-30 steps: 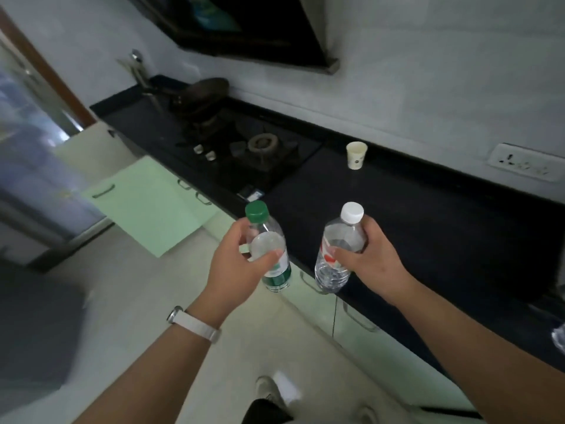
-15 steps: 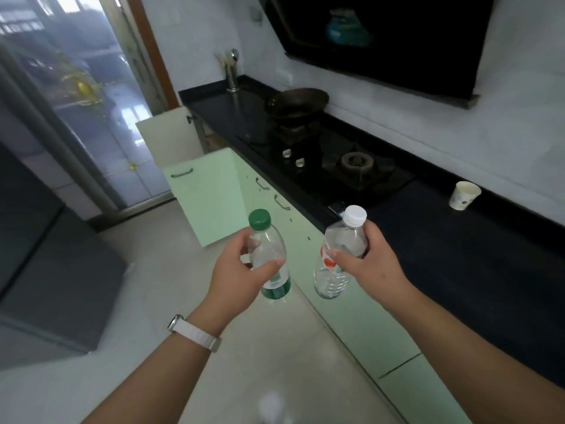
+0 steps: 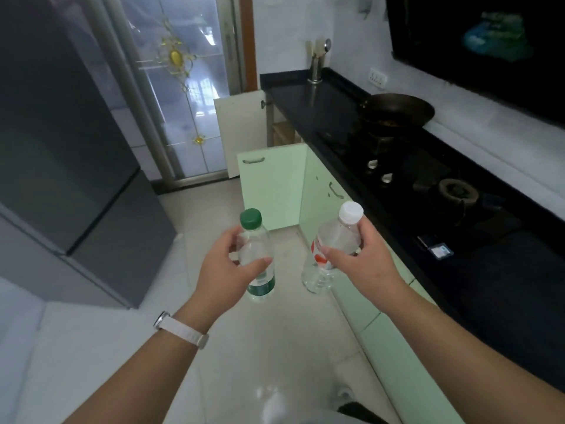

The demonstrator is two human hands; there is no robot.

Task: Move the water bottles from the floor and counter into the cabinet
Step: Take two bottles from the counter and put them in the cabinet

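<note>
Both grips curl round water bottles, caps up for carrying: left grip (image 3: 226, 266) holds the green-capped bottle (image 3: 256, 243), right grip (image 3: 359, 263) the white-capped bottle (image 3: 334, 237), above the floor (image 3: 211, 215), likely bound for the open cabinet (image 3: 270, 185) at twelve o'clock

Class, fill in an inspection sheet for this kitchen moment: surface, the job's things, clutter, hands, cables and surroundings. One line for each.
Surface: black counter along the right; pale tiled floor below.
Job's things: green-capped bottle and white-capped bottle, both held in the air above the floor; green cabinet door stands open ahead.
Clutter: wok on the stove; utensil holder at the counter's far end.
Hands: left hand grips the green-capped bottle; right hand grips the white-capped bottle near its neck.
Cables: nothing seen.
Surroundings: grey fridge on the left; glass door at the far end; wall socket above the counter.
</note>
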